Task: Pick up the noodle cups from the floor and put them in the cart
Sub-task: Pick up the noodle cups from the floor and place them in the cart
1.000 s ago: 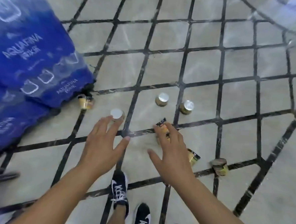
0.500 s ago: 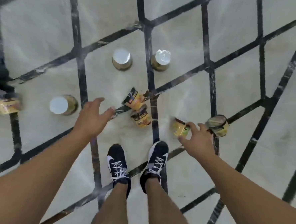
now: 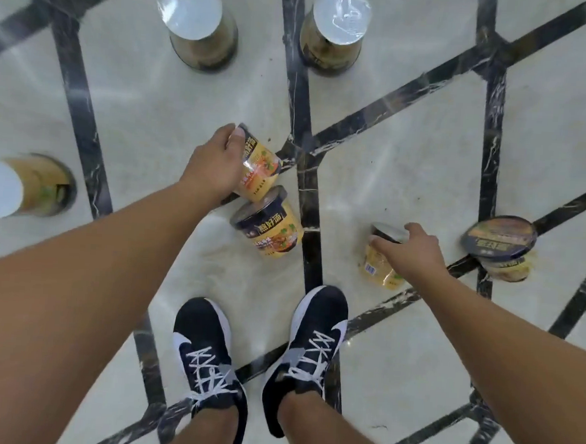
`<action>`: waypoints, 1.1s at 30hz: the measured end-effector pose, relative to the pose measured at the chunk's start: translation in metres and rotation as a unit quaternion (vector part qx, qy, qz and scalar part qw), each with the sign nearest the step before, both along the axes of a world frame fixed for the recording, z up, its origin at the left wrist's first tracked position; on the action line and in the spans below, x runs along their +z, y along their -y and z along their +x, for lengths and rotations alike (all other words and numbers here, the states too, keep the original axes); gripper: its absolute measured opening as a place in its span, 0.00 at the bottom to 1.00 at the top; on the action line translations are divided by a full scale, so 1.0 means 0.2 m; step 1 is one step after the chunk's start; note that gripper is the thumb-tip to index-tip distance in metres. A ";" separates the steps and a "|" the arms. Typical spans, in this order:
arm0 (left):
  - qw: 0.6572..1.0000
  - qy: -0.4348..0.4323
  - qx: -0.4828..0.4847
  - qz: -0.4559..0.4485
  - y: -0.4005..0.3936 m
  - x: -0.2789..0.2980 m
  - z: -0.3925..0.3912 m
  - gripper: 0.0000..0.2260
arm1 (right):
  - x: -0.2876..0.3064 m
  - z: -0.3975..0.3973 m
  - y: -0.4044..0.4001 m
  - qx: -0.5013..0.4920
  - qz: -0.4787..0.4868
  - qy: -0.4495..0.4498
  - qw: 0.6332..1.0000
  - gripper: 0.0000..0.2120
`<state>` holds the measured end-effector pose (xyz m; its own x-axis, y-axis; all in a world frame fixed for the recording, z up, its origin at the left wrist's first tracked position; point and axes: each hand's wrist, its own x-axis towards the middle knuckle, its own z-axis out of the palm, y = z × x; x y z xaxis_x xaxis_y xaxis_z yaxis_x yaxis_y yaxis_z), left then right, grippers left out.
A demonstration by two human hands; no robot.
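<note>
Head view, looking straight down at the floor (image 3: 409, 153), pale tile with dark strips

Seven noodle cups seen. Three stand inverted, white bases up, long axis vertical: one at 11 o'clock (image 3: 197, 20), one at 12 o'clock (image 3: 334, 28), one at 9 o'clock (image 3: 22, 188)

Left-hand cup (image 3: 259, 166): tilted, dark rim toward 11 o'clock, base toward 5 o'clock. Left hand (image 3: 213, 163) reaches in from 8 o'clock, fingers curled round the cup's rim end, holding it

Middle cup (image 3: 267, 225): lies just below the held one, touching or nearly so, lid end toward 10 o'clock, label facing up

Right-hand cup (image 3: 380, 261): on its side, long axis roughly 12 to 6 o'clock, barcode showing. Right hand (image 3: 416, 253) comes from 4 o'clock, fingers draped over the upper end and closing on it

Far-right cup (image 3: 499, 248): at 3 o'clock, dark lid up and tipped toward camera, apart from the right hand

Contents of all cups hidden; each looks sealed

Two dark shoes (image 3: 256, 357) at 6 o'clock
</note>
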<state>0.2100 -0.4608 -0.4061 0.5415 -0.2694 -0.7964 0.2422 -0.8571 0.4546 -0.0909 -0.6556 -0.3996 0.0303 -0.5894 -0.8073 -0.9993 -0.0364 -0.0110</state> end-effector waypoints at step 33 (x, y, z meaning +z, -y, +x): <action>0.865 0.426 0.266 -0.025 -2.47 3.29 -0.78 0.39 | 3.09 0.92 -2.22 0.479 0.019 0.611 0.630 0.39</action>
<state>0.0532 0.0336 0.2513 0.9836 0.1751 -0.0428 0.1553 -0.7024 0.6947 0.0937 -0.2109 0.2182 0.9702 0.1899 0.1504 0.2354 -0.5929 -0.7701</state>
